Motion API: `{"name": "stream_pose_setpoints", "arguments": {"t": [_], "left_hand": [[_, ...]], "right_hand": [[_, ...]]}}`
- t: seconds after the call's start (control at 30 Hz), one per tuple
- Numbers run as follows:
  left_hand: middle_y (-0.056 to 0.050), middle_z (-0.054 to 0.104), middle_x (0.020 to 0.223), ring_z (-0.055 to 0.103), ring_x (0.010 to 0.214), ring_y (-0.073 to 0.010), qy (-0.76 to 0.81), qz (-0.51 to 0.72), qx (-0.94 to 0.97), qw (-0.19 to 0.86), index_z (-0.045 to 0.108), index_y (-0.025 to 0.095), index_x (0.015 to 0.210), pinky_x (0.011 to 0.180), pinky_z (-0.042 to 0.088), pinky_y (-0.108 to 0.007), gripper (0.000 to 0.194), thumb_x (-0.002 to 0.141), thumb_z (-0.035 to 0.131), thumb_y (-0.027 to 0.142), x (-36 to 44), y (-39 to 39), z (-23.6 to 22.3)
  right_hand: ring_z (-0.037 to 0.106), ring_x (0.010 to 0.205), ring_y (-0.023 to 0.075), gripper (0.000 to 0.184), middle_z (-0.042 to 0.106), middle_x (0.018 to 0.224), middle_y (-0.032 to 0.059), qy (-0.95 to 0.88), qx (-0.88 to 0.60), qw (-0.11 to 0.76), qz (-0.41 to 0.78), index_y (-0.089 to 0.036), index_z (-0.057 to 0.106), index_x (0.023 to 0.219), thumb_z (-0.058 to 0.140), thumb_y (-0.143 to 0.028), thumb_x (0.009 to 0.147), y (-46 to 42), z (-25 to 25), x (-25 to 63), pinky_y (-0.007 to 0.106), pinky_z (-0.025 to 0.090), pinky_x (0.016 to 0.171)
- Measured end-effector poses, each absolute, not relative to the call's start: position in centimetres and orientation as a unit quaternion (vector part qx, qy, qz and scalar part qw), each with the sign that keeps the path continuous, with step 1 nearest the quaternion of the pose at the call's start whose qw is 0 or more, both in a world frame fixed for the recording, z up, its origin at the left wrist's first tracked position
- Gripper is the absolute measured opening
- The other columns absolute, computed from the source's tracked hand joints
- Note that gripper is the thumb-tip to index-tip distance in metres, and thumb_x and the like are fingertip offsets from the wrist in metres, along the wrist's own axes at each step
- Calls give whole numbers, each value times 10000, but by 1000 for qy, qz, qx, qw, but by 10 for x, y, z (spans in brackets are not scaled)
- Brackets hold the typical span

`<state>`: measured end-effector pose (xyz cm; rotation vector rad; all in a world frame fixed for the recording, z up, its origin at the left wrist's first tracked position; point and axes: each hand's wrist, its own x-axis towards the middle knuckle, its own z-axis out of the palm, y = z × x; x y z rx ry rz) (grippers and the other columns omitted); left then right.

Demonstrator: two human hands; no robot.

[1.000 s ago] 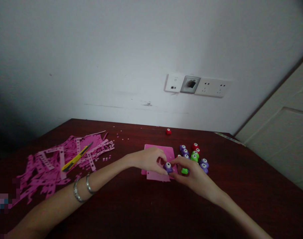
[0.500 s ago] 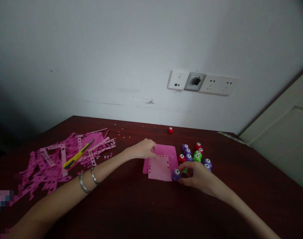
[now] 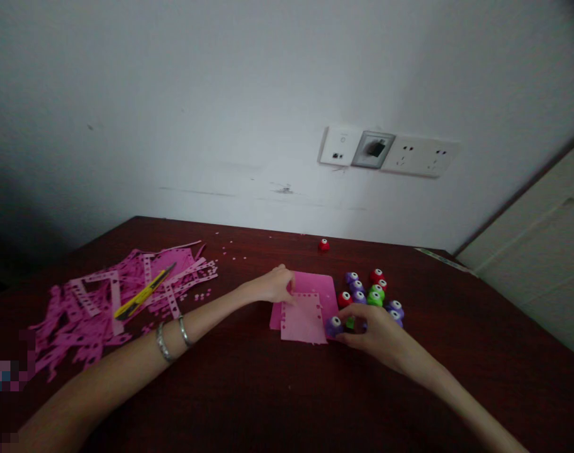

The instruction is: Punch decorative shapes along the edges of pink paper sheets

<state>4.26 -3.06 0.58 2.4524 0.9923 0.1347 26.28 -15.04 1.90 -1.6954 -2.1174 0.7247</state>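
My left hand [image 3: 270, 289] rests with curled fingers on the left edge of a stack of pink paper sheets [image 3: 308, 314], pinching the top sheet. My right hand [image 3: 374, 332] grips a small purple paper punch [image 3: 334, 325] at the sheets' right edge. Right behind it stands a cluster of several purple, green and red punches [image 3: 369, 292] on the dark wooden table [image 3: 268, 390]. A green punch is partly hidden by my right fingers.
A heap of pink paper scraps [image 3: 112, 296] lies at the left with a yellow utility knife [image 3: 143, 294] on top. One red punch [image 3: 323, 245] sits alone near the wall. Wall sockets [image 3: 388, 151] are above; a pale door [image 3: 542, 251] stands at the right.
My right hand moved the purple punch from the middle of the pink sheet to its right edge. My left hand drew back to the sheet's left edge.
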Motion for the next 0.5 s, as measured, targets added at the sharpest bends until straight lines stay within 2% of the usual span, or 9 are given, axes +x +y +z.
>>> {"name": "stream_pose_setpoints", "arguments": {"t": [0.2, 0.33, 0.5], "left_hand": [[-54, 622, 772, 529, 656, -136, 381, 36, 879, 285, 636, 106, 816, 575, 381, -235, 269, 607, 689, 267, 44, -30, 4], [-55, 626, 741, 528, 638, -137, 386, 36, 880, 275, 649, 108, 801, 565, 374, -238, 272, 602, 696, 288, 45, -29, 2], [-15, 591, 615, 496, 567, -110, 372, 51, 879, 292, 651, 116, 680, 542, 347, -235, 118, 603, 665, 204, 46, -27, 2]], "right_hand": [[522, 618, 157, 198, 642, 746, 23, -743, -597, 169, 253, -201, 701, 861, 651, -302, 699, -150, 19, 264, 259, 389, 548], [528, 619, 158, 188, 644, 748, 26, -741, -596, 169, 258, -199, 701, 855, 654, -286, 696, -150, 20, 264, 258, 395, 550], [540, 634, 159, 175, 655, 780, 16, -742, -594, 176, 256, -212, 697, 850, 652, -276, 693, -149, 18, 264, 264, 401, 565]]}}
